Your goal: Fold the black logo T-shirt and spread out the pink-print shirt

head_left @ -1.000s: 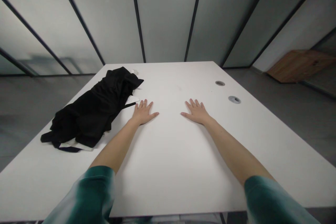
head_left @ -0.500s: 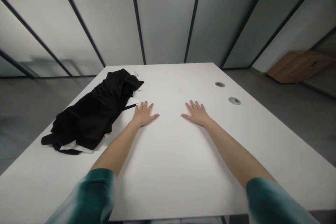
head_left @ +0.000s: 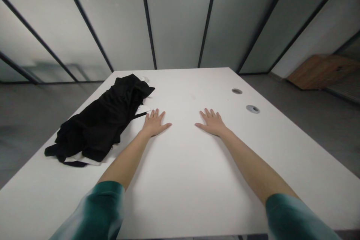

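Reaches in over the near edge of the tabletop (head_left: 180, 180) with the left forearm (head_left: 126, 163) and right forearm (head_left: 250, 161), both bare and slanting inward toward the wrists. Lays the left hand (head_left: 153, 123) palm down, left of the tabletop's middle, with fingers spread toward the far edge and thumb angled out to the right. Sets the right hand (head_left: 213, 123) likewise, right of the middle, palm down, fingers fanned, thumb pointing left. Leaves a gap between the thumb tips, about level with each other.
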Motion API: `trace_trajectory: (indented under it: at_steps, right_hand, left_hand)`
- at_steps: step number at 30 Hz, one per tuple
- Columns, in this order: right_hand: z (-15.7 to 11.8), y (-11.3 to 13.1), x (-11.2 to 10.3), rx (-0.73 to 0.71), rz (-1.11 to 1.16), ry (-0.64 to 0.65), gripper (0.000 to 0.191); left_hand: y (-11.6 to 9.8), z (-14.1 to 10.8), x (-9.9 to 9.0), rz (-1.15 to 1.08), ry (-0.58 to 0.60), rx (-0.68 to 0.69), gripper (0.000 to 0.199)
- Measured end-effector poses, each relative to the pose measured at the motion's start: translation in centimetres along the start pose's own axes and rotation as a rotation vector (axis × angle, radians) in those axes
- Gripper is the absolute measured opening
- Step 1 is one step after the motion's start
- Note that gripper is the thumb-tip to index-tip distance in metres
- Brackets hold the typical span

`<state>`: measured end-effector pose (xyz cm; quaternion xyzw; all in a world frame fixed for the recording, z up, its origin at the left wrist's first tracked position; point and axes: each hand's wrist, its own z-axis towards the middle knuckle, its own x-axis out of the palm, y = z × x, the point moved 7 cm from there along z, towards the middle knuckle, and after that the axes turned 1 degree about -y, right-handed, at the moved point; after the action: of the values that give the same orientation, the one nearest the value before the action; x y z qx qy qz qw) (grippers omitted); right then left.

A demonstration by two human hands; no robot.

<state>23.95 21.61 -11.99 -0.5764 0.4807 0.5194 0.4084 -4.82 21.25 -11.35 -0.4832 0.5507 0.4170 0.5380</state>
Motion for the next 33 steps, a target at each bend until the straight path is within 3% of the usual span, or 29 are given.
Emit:
trace_trajectory:
  at_steps: [33]
  right_hand:
    - [-1.2, 0.2, -0.6, 0.007, 0.039, -0.048, 0.09]
  left_hand:
    - [-0.3, -1.1, -0.3, 0.01, 0.005, -0.011, 0.083]
